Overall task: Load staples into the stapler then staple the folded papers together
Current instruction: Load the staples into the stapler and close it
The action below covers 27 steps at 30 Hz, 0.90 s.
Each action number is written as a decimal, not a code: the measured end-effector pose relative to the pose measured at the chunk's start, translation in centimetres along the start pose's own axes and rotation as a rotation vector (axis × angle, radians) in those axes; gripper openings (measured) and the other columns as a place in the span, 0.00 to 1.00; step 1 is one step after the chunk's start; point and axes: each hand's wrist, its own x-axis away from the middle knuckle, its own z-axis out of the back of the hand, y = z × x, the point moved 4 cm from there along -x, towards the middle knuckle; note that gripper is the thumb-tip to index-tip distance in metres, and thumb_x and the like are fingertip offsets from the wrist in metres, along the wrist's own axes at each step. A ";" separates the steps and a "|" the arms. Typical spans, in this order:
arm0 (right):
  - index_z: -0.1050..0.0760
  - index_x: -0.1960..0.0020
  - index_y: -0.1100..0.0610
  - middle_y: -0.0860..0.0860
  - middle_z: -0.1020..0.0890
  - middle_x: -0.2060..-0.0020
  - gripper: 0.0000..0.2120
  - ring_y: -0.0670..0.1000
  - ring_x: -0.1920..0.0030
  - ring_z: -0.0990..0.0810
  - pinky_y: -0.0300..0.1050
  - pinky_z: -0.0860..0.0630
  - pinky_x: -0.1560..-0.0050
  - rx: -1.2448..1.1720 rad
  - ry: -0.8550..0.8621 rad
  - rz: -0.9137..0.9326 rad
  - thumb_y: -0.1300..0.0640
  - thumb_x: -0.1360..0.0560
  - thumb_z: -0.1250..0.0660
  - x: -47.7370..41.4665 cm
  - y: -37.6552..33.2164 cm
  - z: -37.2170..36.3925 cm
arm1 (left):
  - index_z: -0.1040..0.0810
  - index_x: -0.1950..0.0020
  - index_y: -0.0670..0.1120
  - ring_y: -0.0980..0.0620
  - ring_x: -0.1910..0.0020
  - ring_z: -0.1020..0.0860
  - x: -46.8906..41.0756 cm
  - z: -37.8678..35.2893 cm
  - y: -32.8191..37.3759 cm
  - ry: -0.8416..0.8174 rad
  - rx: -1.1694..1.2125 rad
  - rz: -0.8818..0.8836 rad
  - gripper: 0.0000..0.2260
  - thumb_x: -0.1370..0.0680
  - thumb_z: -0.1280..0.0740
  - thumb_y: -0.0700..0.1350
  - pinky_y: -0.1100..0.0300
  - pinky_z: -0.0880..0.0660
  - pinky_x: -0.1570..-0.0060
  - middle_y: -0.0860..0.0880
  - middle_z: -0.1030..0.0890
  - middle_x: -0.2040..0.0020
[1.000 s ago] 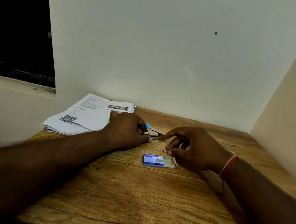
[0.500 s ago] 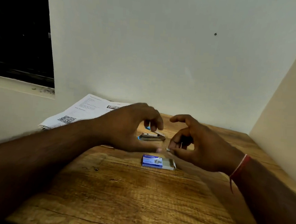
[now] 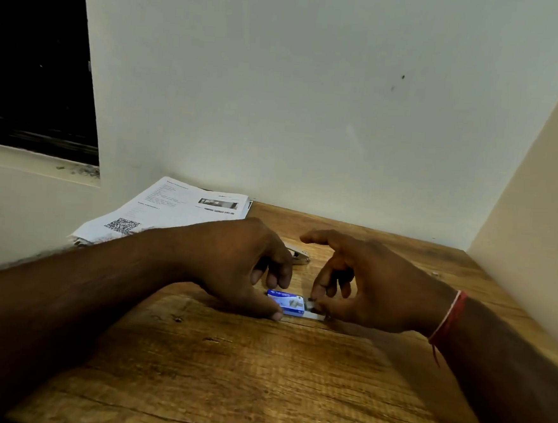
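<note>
Your left hand (image 3: 234,261) holds the blue staple box (image 3: 286,301) on the bench (image 3: 259,375) between curled fingers and thumb, your right hand (image 3: 375,284) pinches its open right end, the stapler (image 3: 301,255) lies just behind, and the papers (image 3: 172,210) lie far left.

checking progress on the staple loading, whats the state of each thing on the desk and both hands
staple box: on the table, inner tray slid partly out to the right
stapler: lying behind the hands, untouched; open or closed cannot tell
papers: stacked flat at the back left, untouched
left hand: holds the staple box between thumb and fingers
right hand: pinches the inner tray's end
</note>
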 end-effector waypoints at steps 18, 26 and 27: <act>0.12 0.47 0.55 0.59 0.10 0.58 0.06 0.54 0.64 0.15 0.49 0.17 0.58 -0.496 -0.096 -0.233 0.60 0.24 0.19 -0.3 4.2 -1.1 | 0.11 0.43 0.54 0.60 0.57 0.13 -0.2 -0.1 -0.9 -0.053 0.106 0.056 0.16 0.28 0.15 0.57 0.60 0.13 0.52 0.56 0.11 0.53; 0.12 0.48 0.61 0.61 0.11 0.61 0.05 0.52 0.67 0.15 0.44 0.17 0.61 -0.599 -0.085 -0.308 0.65 0.23 0.20 -0.7 4.4 -1.8 | 0.11 0.43 0.55 0.61 0.57 0.14 -0.4 -0.4 -1.0 -0.018 0.086 0.055 0.17 0.28 0.15 0.59 0.66 0.17 0.56 0.58 0.11 0.54; 0.12 0.48 0.61 0.61 0.11 0.61 0.05 0.52 0.67 0.14 0.44 0.17 0.61 -0.596 -0.077 -0.313 0.66 0.23 0.21 -0.8 4.4 -1.9 | 0.11 0.43 0.55 0.61 0.56 0.14 -0.4 -0.4 -1.0 -0.013 0.082 0.058 0.18 0.28 0.16 0.60 0.64 0.16 0.56 0.58 0.12 0.54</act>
